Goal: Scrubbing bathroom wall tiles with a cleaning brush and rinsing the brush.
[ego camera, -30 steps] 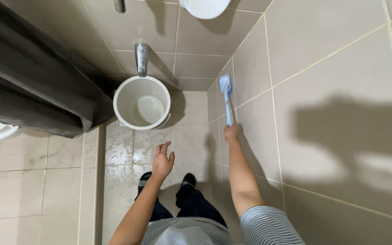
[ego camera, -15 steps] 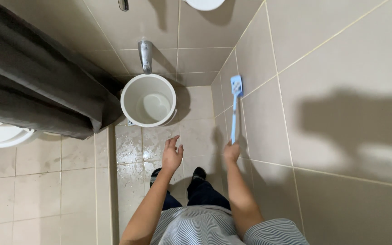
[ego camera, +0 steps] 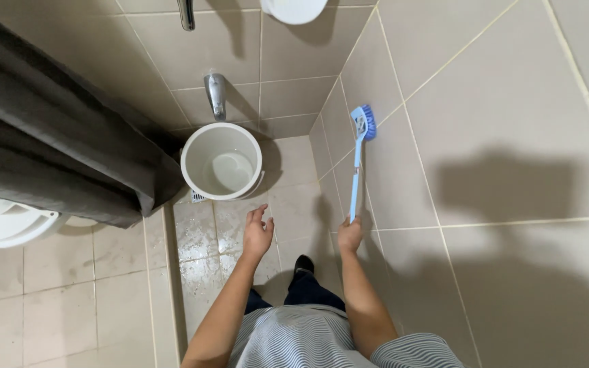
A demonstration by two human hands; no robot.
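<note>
Gripping the end of a long blue brush (ego camera: 357, 163), the right hand (ego camera: 350, 235) is clenched around the handle and holds it up against the tiled wall (ego camera: 499, 102), with the bristled head pressed to a tile high above the fist. The left hand (ego camera: 257, 235) hangs free over the wet floor (ego camera: 206, 238), fingers loosely spread and holding nothing. Just beyond that hand stands a white bucket (ego camera: 221, 161) with a little water in the bottom, set right under a metal tap (ego camera: 215, 94) on the far wall. A dark curtain (ego camera: 56, 150) hangs to the left of the bucket, its lower edge close to the rim. Behind the curtain, at the left edge, part of a white toilet (ego camera: 5, 221) shows.
</note>
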